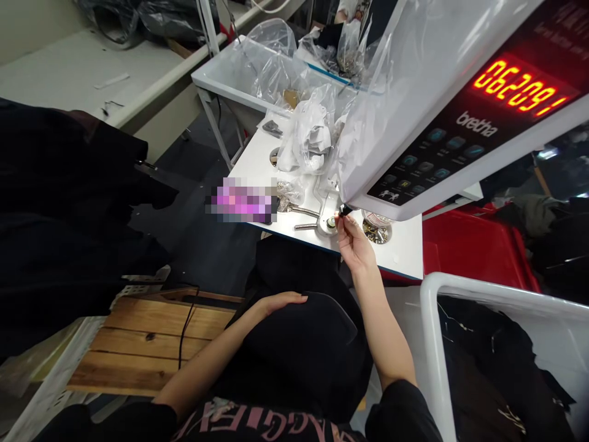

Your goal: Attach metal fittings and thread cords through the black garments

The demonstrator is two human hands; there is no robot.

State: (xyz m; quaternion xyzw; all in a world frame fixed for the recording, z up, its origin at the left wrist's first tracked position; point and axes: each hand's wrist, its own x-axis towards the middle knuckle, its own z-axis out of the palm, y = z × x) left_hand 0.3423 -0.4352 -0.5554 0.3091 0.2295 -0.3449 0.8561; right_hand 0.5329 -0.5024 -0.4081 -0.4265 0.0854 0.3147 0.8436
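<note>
My right hand (355, 245) is raised to the press machine (442, 129), its fingertips pinched together at the black tip under the machine's head. What those fingertips hold, if anything, is too small to make out. Just left of them sits the machine's round lower die (330, 223), on the white worktable (405, 258). My left hand (283, 301) lies flat over the dark cloth on my lap, fingers stretched out and holding nothing I can see.
Small metal parts fill a round recess (377, 232) right of the die. Two metal springs (306, 212) and a blurred-out phone-like object (243, 202) lie leftward. Plastic bags (313, 132) stand behind. A white bin (430, 344) holds dark garments at right; a wooden bench (138, 344) is at left.
</note>
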